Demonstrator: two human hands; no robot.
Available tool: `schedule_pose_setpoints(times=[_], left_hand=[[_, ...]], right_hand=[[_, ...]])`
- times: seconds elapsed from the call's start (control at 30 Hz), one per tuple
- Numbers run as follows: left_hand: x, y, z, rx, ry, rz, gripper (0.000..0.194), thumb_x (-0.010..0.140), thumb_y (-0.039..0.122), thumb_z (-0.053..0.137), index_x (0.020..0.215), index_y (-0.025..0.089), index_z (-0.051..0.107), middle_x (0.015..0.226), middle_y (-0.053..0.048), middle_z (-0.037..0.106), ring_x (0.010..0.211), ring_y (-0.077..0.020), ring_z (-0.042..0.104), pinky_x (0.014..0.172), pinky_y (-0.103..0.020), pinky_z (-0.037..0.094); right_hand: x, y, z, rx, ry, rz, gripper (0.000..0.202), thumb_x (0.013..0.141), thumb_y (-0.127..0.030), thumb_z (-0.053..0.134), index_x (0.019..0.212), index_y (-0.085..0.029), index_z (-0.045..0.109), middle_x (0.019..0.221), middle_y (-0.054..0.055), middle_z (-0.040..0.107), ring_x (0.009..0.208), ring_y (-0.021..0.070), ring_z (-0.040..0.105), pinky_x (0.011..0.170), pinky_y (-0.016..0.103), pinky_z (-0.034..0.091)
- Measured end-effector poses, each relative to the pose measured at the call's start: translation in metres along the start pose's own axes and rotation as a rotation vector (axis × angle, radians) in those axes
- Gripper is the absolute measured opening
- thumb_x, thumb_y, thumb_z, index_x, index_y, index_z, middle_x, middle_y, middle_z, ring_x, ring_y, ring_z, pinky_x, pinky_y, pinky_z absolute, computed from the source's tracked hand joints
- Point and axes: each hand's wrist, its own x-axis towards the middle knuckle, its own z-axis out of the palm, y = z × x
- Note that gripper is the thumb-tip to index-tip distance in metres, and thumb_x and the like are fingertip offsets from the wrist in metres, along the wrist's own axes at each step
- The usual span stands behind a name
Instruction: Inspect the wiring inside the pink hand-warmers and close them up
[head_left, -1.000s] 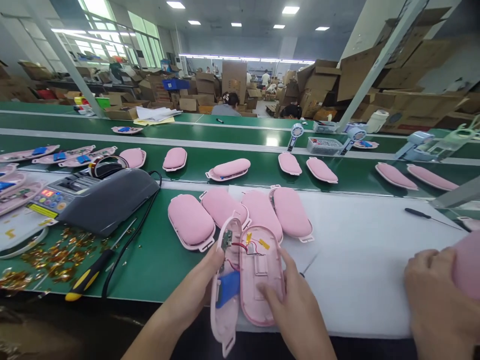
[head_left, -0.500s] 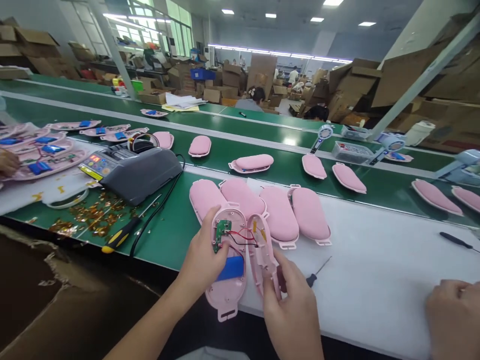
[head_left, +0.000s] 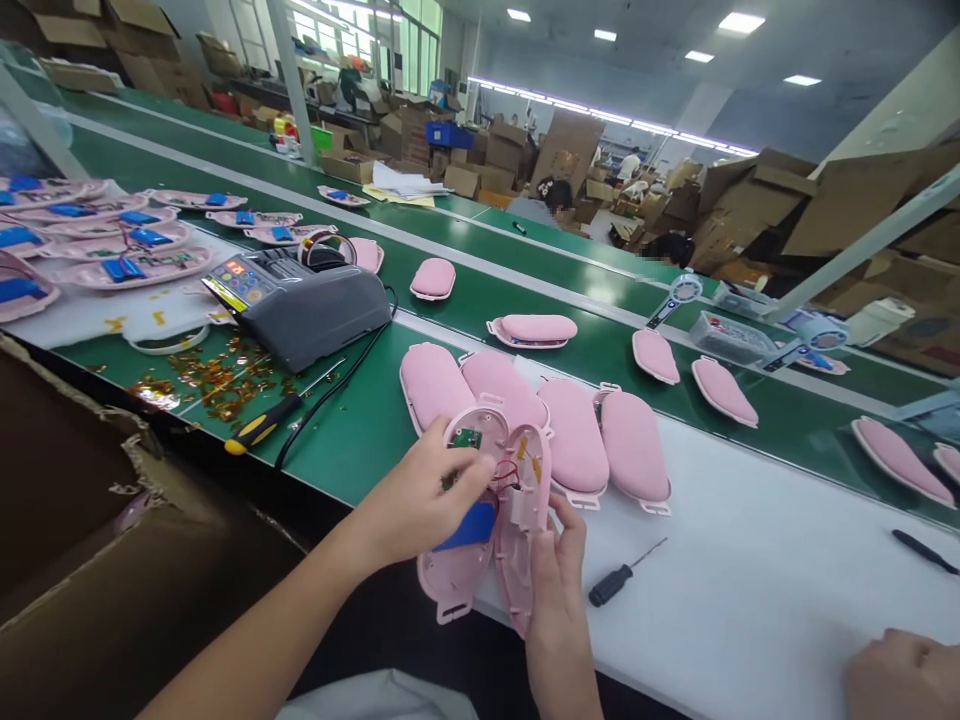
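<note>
My left hand grips one pink shell half by its left side, the thumb reaching over the inside. In that half lie a green circuit board, partly under my fingers, and a blue battery pack. My right hand is closed around the other pink shell half, tilted beside the first. Red wires run between the two halves. Two strips of yellow tape stick inside the right-hand half. Just behind stand several closed pink cases.
A grey tape dispenser stands to the left, with amber tape scraps and a yellow-black screwdriver before it. A small black screwdriver lies right of my hands. Another person's hand rests at the lower right. Opened shells crowd the far left.
My left thumb has moved up and across the board toward the wires. The right-hand shell half is closer to the left one and more upright. The camera view has turned left and tilted.
</note>
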Motion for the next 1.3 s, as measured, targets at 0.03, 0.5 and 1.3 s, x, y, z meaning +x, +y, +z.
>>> schedule_pose_setpoints(times=[0.03,0.5,1.3], left_hand=[[0.001,0.0,0.002,0.005,0.031,-0.021,0.043,0.094,0.035,0.035,0.07,0.021,0.068,0.079,-0.003,0.048,0.089,-0.0197,0.056,0.082,-0.035,0.048],[0.003,0.012,0.017,0.226,0.152,-0.062,0.043,0.083,0.016,0.042,0.117,0.032,0.063,0.097,-0.004,0.05,0.065,-0.0146,0.055,0.061,-0.029,0.046],[0.007,0.015,0.011,0.241,0.096,-0.089,0.042,0.084,0.019,0.044,0.122,0.033,0.057,0.095,-0.004,0.05,0.068,-0.0178,0.059,0.061,-0.03,0.047]], right_hand=[[0.0,0.001,0.001,0.019,-0.001,-0.005,0.038,0.092,-0.052,0.045,0.118,-0.026,0.041,0.121,0.008,0.06,0.109,0.0192,0.06,0.089,0.034,0.048],[-0.003,0.018,-0.014,-0.155,-0.025,-0.152,0.036,0.088,-0.043,0.054,0.12,-0.025,0.049,0.12,0.008,0.057,0.11,0.0223,0.057,0.087,0.037,0.048],[0.0,0.023,-0.022,-0.014,-0.075,-0.169,0.04,0.087,-0.034,0.059,0.126,-0.027,0.052,0.126,0.009,0.06,0.115,0.0255,0.059,0.089,0.041,0.051]])
